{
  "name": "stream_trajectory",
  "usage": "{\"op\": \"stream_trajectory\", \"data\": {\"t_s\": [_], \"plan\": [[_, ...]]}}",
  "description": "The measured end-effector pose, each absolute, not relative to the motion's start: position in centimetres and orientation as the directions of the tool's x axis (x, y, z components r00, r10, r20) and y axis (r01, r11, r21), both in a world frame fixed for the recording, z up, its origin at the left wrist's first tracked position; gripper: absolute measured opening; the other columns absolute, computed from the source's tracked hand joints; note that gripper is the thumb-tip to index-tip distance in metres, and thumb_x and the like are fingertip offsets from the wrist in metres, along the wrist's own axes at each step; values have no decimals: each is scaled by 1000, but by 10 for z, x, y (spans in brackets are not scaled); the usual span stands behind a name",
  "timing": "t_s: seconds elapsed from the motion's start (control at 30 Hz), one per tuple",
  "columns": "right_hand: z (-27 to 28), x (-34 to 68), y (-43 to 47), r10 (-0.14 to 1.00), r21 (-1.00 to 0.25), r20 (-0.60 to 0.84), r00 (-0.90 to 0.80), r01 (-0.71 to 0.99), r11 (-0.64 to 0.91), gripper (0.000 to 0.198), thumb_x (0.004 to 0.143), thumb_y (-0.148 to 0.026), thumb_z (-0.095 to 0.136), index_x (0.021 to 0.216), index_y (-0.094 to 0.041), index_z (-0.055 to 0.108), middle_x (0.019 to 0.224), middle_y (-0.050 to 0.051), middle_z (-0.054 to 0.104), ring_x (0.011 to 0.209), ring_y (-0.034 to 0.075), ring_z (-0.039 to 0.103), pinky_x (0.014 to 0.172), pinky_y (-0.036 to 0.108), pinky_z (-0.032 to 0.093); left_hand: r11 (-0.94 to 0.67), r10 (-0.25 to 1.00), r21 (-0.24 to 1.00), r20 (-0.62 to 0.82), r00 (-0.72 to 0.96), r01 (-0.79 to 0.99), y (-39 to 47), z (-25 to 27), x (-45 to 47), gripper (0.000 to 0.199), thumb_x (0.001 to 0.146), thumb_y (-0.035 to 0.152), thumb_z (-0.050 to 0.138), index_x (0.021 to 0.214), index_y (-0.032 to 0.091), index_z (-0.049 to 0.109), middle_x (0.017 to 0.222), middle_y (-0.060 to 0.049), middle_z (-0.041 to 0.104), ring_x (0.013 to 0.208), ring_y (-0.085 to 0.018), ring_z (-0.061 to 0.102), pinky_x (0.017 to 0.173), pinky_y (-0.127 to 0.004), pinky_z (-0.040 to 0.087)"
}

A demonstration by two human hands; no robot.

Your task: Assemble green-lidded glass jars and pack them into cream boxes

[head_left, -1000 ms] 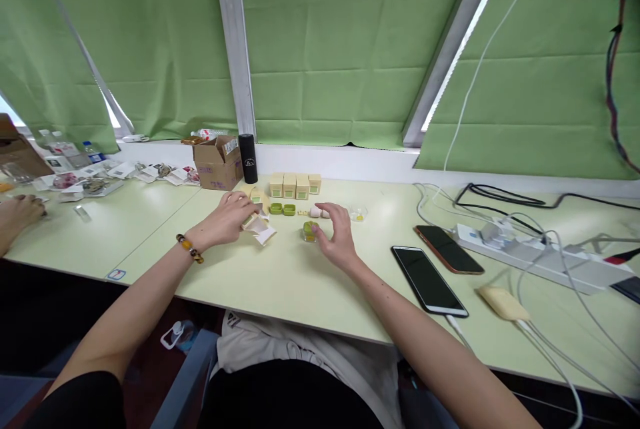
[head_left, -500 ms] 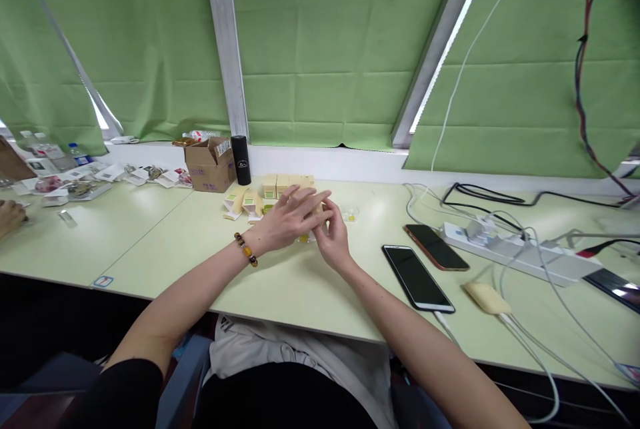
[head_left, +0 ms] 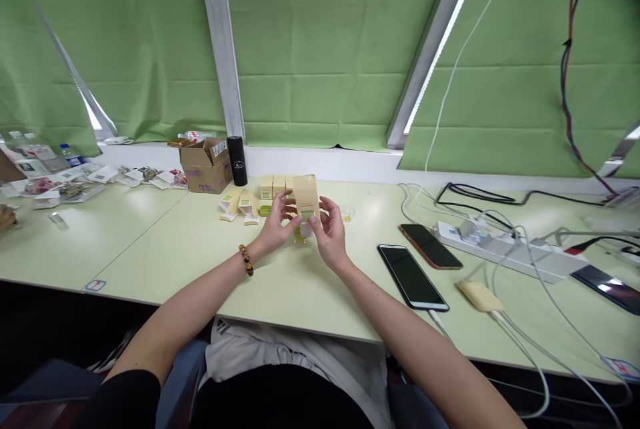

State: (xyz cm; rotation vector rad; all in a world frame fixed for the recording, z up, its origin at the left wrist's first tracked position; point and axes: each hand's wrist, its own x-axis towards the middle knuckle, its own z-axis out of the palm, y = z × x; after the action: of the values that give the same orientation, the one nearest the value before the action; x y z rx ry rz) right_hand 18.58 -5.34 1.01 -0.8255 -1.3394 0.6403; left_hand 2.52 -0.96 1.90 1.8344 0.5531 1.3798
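Note:
Between my two hands a small cream cardboard box with a green label is held up over the table. My left hand grips its left side and my right hand its right side, both thumbs on the lower front. Just below the box a small clear piece with yellow in it shows partly behind my fingers. Behind my left hand stand several closed cream boxes; two opened ones lie to their left. Beyond my right hand sits a clear item with a yellow spot.
A brown carton and a black cylinder stand at the back left. To the right lie two phones, a power strip, a cream charger and loose cables. Another person's hand shows at the far left.
My left hand has moved from over my right hand to the box's left side. The cream box, mostly covered before, now stands up in view between both hands.

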Motion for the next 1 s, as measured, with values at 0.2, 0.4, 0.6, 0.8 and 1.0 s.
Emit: {"op": "stream_trajectory", "data": {"t_s": [0.2, 0.4, 0.6, 0.8, 1.0], "plan": [[9, 183, -56, 804, -807, 591, 62, 29, 590, 60, 98, -53, 59, 146, -29, 34, 145, 15, 52, 115, 25, 69, 94, 42, 61, -635, 739, 768, 635, 223, -84, -15, 19, 28, 66, 90, 45, 76, 138, 26, 36, 123, -13, 66, 109, -22, 65, 90, -37, 50], [10, 189, -51, 769, -771, 635, 74, 116, 626, 56, 98, -49, 58, 146, -27, 39, 129, 13, 65, 116, 27, 66, 99, 46, 56, -671, 721, 741, 663, 199, -38, -15, 18, 22, 62, 94, 44, 72, 140, 26, 35, 124, -12, 69, 107, -22, 65, 90, -38, 49], [13, 200, -48, 627, -601, 778, 42, 345, 721, 42, 89, -32, 65, 130, -27, 57, 130, 12, 64, 120, 31, 62, 100, 52, 54, -870, 492, 458, 833, 254, 185, -17, 18, 13, 60, 95, 34, 67, 149, 26, 40, 138, -15, 62, 130, -30, 59, 109, -52, 48], [5, 207, -46, 372, -288, 927, -53, 535, 794, 23, 91, -30, 59, 114, -32, 59, 124, 13, 57, 121, 34, 58, 101, 61, 52, -922, 125, -9, 940, 318, 388, -15, 13, 7, 29, 95, 24, 61, 122, 31, 54, 141, -11, 59, 139, -31, 52, 111, -62, 46], [-6, 208, -37, 361, -282, 932, -29, 571, 771, 17, 88, -35, 64, 103, -34, 56, 121, 10, 55, 123, 36, 56, 103, 68, 48, -891, 146, -37, 921, 362, 453, -12, 3, 1, 20, 93, 25, 63, 111, 34, 58, 136, -8, 61, 135, -30, 53, 112, -64, 43]]}}
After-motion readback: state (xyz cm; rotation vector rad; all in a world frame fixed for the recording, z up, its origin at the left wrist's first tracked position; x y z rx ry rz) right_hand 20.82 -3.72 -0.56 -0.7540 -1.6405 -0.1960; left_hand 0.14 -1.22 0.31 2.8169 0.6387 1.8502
